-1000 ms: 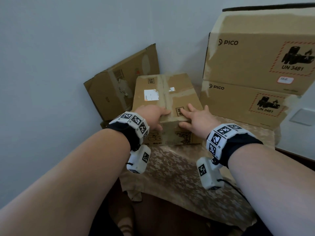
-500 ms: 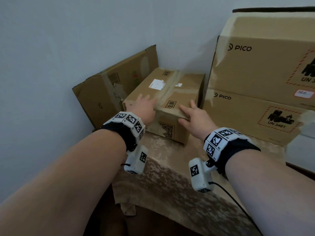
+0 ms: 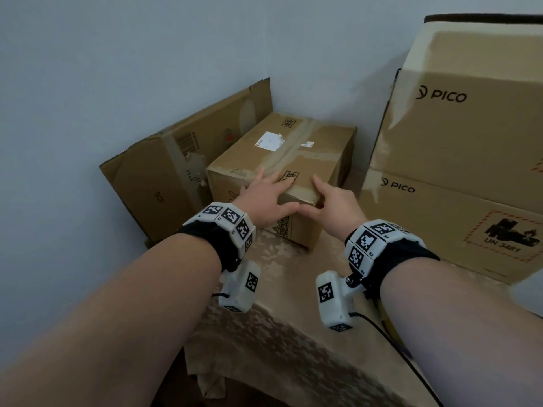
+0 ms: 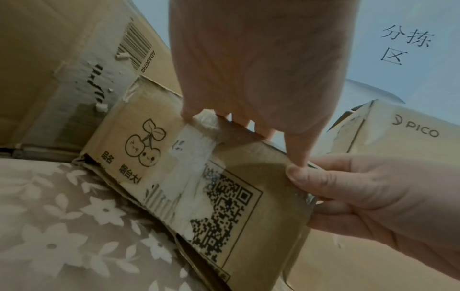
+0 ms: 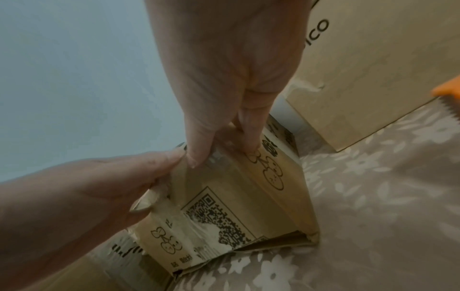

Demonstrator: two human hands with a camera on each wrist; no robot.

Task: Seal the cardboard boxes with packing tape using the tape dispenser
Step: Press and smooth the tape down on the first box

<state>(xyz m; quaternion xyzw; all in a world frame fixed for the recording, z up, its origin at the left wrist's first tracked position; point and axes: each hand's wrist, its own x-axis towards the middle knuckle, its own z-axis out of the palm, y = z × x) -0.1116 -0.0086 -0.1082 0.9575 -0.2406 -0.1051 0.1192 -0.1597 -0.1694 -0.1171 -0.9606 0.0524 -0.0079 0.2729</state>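
A small cardboard box (image 3: 282, 154) with old tape along its top seam stands on the table, turned so a corner faces me. My left hand (image 3: 264, 198) lies over its near top edge, fingers on top and thumb on the QR-code face (image 4: 224, 206). My right hand (image 3: 335, 201) grips the near right corner, index finger on top and thumb on the front, touching the left thumb. In the right wrist view an orange tape dispenser (image 5: 448, 92) with a toothed edge shows at the far right of the table.
A crushed box (image 3: 164, 183) leans on the wall at the left, touching the small box. Two large stacked PICO boxes (image 3: 458, 136) stand close on the right. The table has a floral cloth (image 3: 279, 333); its front edge is near me.
The small box has been turned, its near end swung left so a corner points at me. Both hands shifted toward that near right corner and their thumbs now meet.
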